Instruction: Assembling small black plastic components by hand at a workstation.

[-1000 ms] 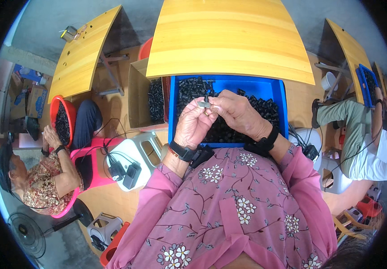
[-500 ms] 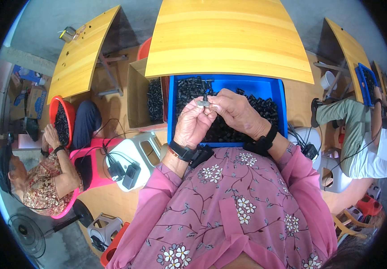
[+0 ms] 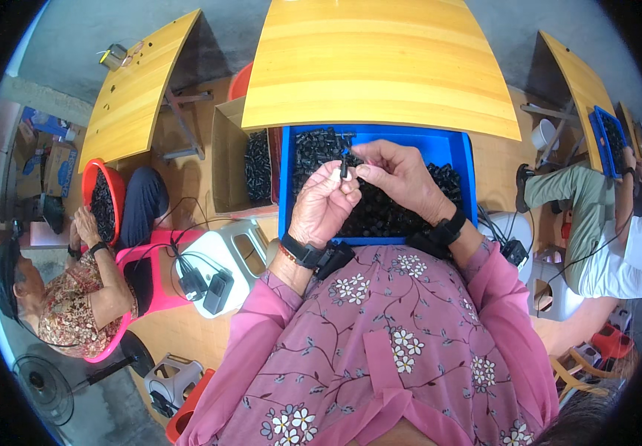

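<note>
My left hand pinches a small black cylindrical plastic part upright between thumb and fingers. A bit of blue shows near its upper end. Beside that end is my right hand, its fingers curled and thumb and forefinger close to the part; whether they hold anything small is hidden. Both hands are above a blue tray filled with many similar black parts.
A yellow wooden table stands just beyond the tray. Left of the tray is a cardboard box of black parts. A white stool with cables is at left. Two people sit at either side.
My right hand has shifted slightly right and its fingers have drawn apart from my left fingertips. The part now stands more exposed in my left hand, with blue showing.
</note>
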{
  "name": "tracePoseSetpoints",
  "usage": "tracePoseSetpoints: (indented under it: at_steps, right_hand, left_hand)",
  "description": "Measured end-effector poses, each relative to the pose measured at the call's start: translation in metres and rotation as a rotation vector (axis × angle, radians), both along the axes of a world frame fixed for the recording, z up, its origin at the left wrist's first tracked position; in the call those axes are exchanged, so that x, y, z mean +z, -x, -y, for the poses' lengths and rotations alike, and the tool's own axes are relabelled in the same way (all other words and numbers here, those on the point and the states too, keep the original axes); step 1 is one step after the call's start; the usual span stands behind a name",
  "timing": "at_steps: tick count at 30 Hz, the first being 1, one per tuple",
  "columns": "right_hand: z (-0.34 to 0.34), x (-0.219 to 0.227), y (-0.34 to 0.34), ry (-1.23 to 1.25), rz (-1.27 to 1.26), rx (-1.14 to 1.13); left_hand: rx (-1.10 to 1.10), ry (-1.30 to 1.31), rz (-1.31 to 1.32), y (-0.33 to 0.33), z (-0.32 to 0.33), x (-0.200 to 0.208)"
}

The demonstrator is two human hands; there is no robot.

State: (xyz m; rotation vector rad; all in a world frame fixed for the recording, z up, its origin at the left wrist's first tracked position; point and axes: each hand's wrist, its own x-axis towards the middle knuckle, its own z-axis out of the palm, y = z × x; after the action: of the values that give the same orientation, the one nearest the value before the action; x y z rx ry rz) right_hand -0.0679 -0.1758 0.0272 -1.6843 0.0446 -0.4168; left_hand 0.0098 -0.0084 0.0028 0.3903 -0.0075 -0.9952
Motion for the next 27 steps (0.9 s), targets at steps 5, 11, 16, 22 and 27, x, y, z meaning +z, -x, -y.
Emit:
tracePoseSetpoints:
  at_steps: [5,11,16,22,27]
  right_hand:
    - [0.004,0.007,-0.005,0.0,-0.126,0.14]
    - [0.006,0.01,-0.008,-0.058,-0.164,0.118]
    - [0.002,0.013,-0.007,-0.082,-0.156,0.079]
    - [0.002,0.009,-0.003,-0.064,-0.132,0.0]
    - [-0.003,0.016,-0.001,0.063,-0.099,0.08]
  left_hand:
    - [-0.087,0.055,0.012,0.001,0.001,0.0]
    - [-0.11,-0.043,0.09,0.003,0.0,0.006]
    - [-0.125,-0.107,0.142,0.002,-0.001,0.004]
    - [-0.08,-0.074,0.064,0.002,-0.002,0.0]
    - [-0.098,-0.123,0.052,0.004,-0.002,0.009]
